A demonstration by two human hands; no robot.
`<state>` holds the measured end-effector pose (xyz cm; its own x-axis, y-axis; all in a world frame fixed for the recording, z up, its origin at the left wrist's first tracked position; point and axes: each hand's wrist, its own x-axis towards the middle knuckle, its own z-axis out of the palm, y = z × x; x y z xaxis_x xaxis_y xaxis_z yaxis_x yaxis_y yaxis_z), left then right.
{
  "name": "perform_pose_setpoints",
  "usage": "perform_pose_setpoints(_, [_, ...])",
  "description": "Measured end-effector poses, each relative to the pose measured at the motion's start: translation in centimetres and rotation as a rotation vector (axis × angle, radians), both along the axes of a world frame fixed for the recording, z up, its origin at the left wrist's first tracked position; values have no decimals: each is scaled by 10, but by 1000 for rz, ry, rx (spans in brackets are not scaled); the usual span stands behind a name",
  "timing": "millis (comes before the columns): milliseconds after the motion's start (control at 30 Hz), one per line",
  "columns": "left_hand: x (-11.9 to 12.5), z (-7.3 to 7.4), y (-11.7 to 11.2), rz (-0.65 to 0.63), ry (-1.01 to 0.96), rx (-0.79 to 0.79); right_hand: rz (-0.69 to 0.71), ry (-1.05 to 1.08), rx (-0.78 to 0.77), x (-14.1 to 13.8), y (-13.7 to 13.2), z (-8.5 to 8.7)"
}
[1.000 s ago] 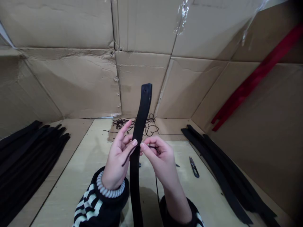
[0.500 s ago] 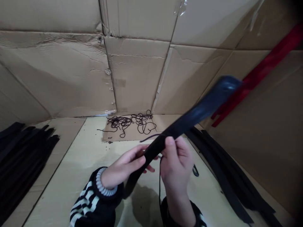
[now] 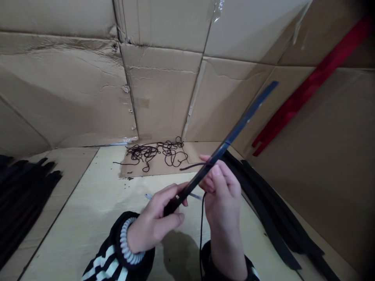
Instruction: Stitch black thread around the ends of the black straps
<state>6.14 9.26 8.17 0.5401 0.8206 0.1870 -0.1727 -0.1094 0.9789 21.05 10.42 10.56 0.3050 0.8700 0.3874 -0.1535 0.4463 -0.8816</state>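
A long black strip (image 3: 231, 136) slants up and to the right, seen nearly edge-on. Its lower end is gripped by my left hand (image 3: 161, 216), with the fingers behind it and the thumb in front. My right hand (image 3: 224, 191) is closed around a thin dark cord (image 3: 202, 222), pinching it at the strip's right edge. One short end of the cord crosses the strip to the left, and the long part hangs down past my wrist. Partly hidden behind my left hand and the strip, a thin pale object (image 3: 148, 196) is too unclear to name.
Tangled dark cord (image 3: 149, 152) lies on a cardboard piece (image 3: 152, 173) by the back wall. Black strips (image 3: 29, 195) are piled on the left, and more black strips (image 3: 272, 210) lie on the right. Red straps (image 3: 307, 91) hang along the right cardboard wall.
The strip has turned from showing its broad face to nearly edge-on. My left hand has moved down its lower end. The right hand still pinches the cord.
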Motion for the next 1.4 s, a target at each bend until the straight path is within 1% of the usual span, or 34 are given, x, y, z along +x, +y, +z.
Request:
perform_pose_setpoints(100, [1, 3, -2, 128, 12, 65, -6, -169, -6, -6, -3, 0])
perform_pose_setpoints(167, [3, 4, -4, 251, 18, 83, 35, -262, -41, -11, -4, 1])
perform_pose_setpoints(233, [4, 3, -6, 376, -6, 65, 96, -325, -71, -15, -5, 1])
perform_pose_setpoints(333, [3, 0, -7, 506, -123, -5, 128, -402, -66, -18, -6, -1])
perform_pose_setpoints(400, [1, -2, -6, 571, -190, -95, 127, -450, -59, -20, -6, -2])
perform_pose_setpoints(500, [1, -1, -3, 666, -176, -248, 174, -508, -60, -21, -6, -1])
perform_pose_setpoints(567, [1, 2, 0, 704, -192, -271, 220, -542, -45, -21, -7, 1])
perform_pose_setpoints(667, [-1, 5, 4, 726, -274, -260, 290, -595, -36, -20, -8, 4])
perform_pose_setpoints(800, [-6, 1, 7, 766, -298, -255, 392, -569, -121, -22, -8, 3])
perform_pose_setpoints(900, [-8, -2, 8, 785, -314, -245, 361, -511, -134, -27, -7, -1])
perform_pose_setpoints(967, [-7, -1, 8, 753, -327, -257, 323, -490, -107, -29, -6, -3])
perform_pose_setpoints(1100, [-7, 7, 7, 691, -398, -312, 303, -451, -72, -31, -4, -1])
perform_pose_setpoints(1167, [-10, 10, 6, 655, -438, -351, 282, -454, -63, -30, -4, 0])
perform_pose_setpoints(1233, [-16, 13, 6, 592, -461, -375, 269, -441, -69, -28, -4, 0])
perform_pose_setpoints(1333, [-25, 14, 6, 509, -455, -369, 296, -383, -100, -23, -2, -2])
perform_pose_setpoints(1400, [-30, 13, 5, 518, -439, -335, 335, -349, -124, -21, 2, -4])
